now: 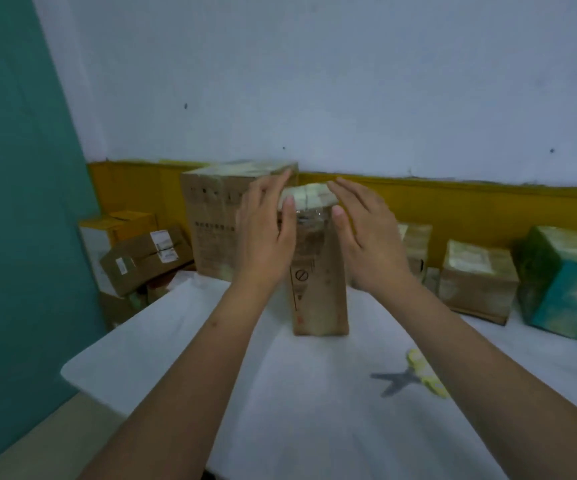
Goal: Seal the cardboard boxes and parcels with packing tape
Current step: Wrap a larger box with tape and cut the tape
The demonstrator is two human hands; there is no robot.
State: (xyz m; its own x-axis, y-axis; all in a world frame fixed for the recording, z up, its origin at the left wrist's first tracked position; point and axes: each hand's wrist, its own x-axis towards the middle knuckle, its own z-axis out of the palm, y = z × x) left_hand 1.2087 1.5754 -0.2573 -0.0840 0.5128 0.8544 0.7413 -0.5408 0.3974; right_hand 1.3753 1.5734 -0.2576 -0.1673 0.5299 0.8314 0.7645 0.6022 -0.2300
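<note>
Centre of the white table (183,358): a tall narrow cardboard box (318,289) stands upright, its top covered in pale tape strips (309,196). The left hand (268,233) and right hand (366,233) flank the upper end, one per side, palms facing each other. Fingers on both are straight and spread, nothing pinched, and the thumbs lie over the front edges near the top. Motion blur means I can't tell whether the palms actually touch the sides. Yellow-handled scissors (410,375) lie flat on the table, near right, well apart from the box. A big cardboard carton (211,220) sits behind left, a taped parcel (476,278) and a teal box (564,285) far right, and small labelled boxes (145,254) are stacked off the table's left corner.
</note>
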